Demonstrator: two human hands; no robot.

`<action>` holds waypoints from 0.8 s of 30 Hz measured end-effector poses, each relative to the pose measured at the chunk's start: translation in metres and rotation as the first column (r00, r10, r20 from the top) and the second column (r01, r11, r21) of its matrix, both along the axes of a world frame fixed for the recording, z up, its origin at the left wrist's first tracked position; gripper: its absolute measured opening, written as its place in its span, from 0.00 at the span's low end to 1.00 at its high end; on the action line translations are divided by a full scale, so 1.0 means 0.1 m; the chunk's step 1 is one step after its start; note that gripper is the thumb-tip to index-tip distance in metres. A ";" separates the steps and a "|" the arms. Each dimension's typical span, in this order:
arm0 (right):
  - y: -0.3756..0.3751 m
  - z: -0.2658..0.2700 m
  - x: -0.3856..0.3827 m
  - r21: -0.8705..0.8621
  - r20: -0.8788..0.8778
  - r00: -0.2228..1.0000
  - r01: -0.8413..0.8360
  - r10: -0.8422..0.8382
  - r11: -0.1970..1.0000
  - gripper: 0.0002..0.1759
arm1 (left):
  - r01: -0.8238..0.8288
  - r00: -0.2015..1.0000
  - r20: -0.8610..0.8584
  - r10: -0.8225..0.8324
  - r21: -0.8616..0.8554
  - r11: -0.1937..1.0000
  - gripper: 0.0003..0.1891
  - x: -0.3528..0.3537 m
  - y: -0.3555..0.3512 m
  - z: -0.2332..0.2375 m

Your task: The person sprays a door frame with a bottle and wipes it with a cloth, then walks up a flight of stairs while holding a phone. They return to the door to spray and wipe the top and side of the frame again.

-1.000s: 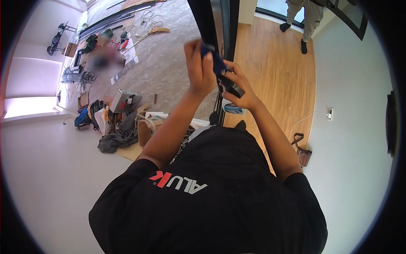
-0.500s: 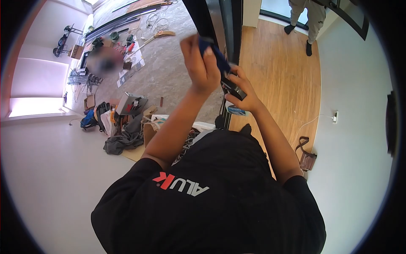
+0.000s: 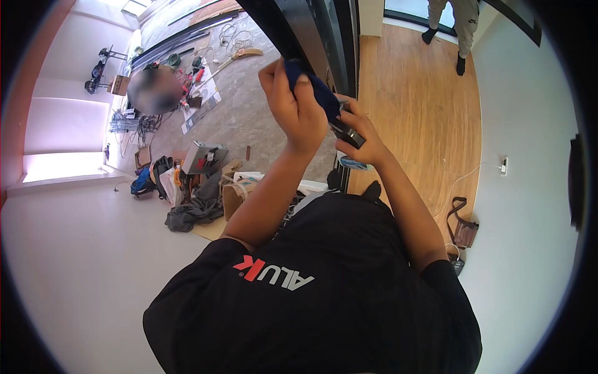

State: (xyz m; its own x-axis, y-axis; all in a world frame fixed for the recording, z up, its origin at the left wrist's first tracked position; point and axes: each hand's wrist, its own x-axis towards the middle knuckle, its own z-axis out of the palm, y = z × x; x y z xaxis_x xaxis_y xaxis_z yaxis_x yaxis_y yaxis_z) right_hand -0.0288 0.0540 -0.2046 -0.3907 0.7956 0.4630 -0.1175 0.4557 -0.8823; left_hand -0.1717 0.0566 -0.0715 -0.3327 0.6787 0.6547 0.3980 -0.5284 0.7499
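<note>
Fingers (image 3: 298,93) on blue cloth (image 3: 324,96) at door frame (image 3: 305,25)

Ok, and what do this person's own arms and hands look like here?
The left hand and right hand are bare, with no gloves, rings or watch visible. The forearms are uncovered up to the short sleeves of a black T-shirt, which carries white and red ALUK lettering on the chest.

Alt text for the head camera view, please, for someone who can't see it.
Seen from above, a person in a black shirt holds a dark blue cloth in the left hand by a dark frame, while the right hand grips a small black part. Tools litter the floor.
</note>
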 end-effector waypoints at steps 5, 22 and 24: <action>-0.02 0.06 -0.01 -0.004 0.007 1.000 -0.002 0.002 1.000 0.25 | -0.127 0.988 -0.056 0.144 0.235 0.964 0.12 0.04 0.20 0.66; 0.03 0.05 0.03 -0.062 0.019 0.999 -0.029 0.031 0.998 0.20 | -0.177 0.960 -0.175 0.221 0.238 0.955 0.16 -0.04 0.21 0.13; 0.03 0.04 0.03 -0.018 0.080 0.997 -0.004 0.005 1.000 0.20 | -0.180 0.949 -0.239 0.207 0.131 0.975 0.15 -0.01 0.07 -0.31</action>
